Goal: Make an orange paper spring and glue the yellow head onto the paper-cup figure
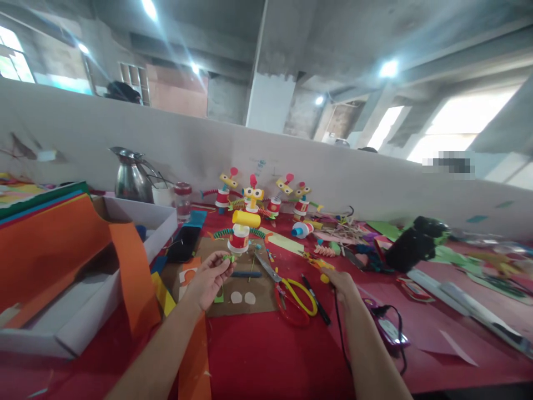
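Observation:
My left hand [212, 278] is closed, pinching a small green paper piece [229, 259] between thumb and fingertips. Just beyond it stands a paper-cup figure [239, 239] with a yellow roll [246, 218] on top and green coiled arms. My right hand [340, 282] is wrapped round a yellow glue gun [318, 262], its black cord [338, 316] trailing toward me. Between the hands lie scissors [296, 300] with red and yellow handles and a black pen [316, 300]. Two white paper discs [243, 298] rest on the brown board [262, 304].
Several finished-looking cup figures [272, 206] line the white partition [200, 144]. At left are a white box [89, 316] with orange sheets [54, 250] and a metal jug [132, 176]. A purple device [389, 328] and paper scraps [452, 258] lie to the right.

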The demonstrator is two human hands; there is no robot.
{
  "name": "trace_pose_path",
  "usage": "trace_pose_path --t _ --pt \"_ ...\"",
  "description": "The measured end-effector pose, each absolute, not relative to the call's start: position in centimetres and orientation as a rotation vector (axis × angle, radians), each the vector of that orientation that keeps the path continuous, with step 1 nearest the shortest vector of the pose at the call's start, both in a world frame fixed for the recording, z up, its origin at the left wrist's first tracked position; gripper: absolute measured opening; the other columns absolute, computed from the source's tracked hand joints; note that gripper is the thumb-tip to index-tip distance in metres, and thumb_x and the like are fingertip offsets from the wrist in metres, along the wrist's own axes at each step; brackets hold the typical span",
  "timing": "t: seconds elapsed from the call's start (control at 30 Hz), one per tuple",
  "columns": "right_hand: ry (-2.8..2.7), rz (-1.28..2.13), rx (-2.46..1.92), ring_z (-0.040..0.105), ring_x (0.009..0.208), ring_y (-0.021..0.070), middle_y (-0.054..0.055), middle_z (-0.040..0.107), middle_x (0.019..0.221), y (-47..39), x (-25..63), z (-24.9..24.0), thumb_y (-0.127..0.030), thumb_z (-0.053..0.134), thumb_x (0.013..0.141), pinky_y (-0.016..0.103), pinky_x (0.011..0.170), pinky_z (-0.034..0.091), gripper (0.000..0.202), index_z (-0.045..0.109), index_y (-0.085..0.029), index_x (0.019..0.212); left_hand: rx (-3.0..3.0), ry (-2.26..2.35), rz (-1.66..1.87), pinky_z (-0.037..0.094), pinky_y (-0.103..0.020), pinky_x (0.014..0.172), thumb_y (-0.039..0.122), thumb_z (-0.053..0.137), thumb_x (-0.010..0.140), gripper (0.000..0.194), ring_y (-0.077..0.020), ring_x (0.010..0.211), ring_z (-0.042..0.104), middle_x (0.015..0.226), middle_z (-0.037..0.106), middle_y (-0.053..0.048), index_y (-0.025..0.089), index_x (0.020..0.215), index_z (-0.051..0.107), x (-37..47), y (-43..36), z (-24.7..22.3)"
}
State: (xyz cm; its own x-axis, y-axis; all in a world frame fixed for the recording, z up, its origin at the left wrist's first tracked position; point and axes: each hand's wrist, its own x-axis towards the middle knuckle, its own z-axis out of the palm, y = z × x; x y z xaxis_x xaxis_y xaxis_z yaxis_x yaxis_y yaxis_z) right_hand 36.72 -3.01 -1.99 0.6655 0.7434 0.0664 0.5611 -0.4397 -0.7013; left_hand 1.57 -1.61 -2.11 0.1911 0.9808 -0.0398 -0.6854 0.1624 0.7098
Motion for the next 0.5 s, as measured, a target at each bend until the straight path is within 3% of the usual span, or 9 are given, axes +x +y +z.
trace_pose_path --t 0.1,0.23,0.37,0.5 --pt "-0.88 0.57 -1.88 0.06 0.049 0.015 0.0 0.056 0.051 -3.6 35.6 -0.9 -0.03 0.059 0.071 0.025 0.047 0.05 0.019 0.049 -0.02 0.058 0.645 0.589 1.283 0.053 -0.018 0.066 0.011 0.077 0.065 0.024 -0.0102 0.071 0.065 0.079 0.068 -0.004 0.013 0.086 0.067 1.6 -1.6 -2.1" --pt "-0.77 0.733 -1.593 0.061 0.056 0.0122 -0.001 0.061 0.06 -5.1 33.6 1.0 -0.024 0.065 0.062 0.021 0.053 0.053 0.015 0.052 -0.02 0.065 0.636 0.587 1.284 0.053 -0.018 0.067 0.009 0.077 0.065 0.022 -0.011 0.073 0.066 0.079 0.067 -0.004 0.013 0.085 0.068 1.6 -1.7 -2.1" --pt "-0.8 0.979 -1.173 0.064 0.067 0.0137 0.001 0.068 0.074 -8.0 30.6 2.7 -0.016 0.077 0.053 0.02 0.057 0.052 0.035 0.058 -0.019 0.082 0.639 0.568 1.273 0.052 -0.018 0.067 0.01 0.079 0.063 0.023 -0.0112 0.072 0.065 0.077 0.067 -0.003 0.013 0.083 0.069 1.5 -1.8 -1.9" --pt "-1.07 1.097 -1.095 0.055 0.055 0.0088 -0.002 0.062 0.063 -10.7 26.7 3.4 -0.032 0.074 0.074 0.018 0.052 0.043 0.025 0.056 -0.019 0.087 0.666 0.567 1.256 0.051 -0.019 0.068 0.013 0.081 0.06 0.028 -0.0104 0.071 0.064 0.077 0.067 -0.002 0.013 0.085 0.07 1.6 -2.0 -1.7"
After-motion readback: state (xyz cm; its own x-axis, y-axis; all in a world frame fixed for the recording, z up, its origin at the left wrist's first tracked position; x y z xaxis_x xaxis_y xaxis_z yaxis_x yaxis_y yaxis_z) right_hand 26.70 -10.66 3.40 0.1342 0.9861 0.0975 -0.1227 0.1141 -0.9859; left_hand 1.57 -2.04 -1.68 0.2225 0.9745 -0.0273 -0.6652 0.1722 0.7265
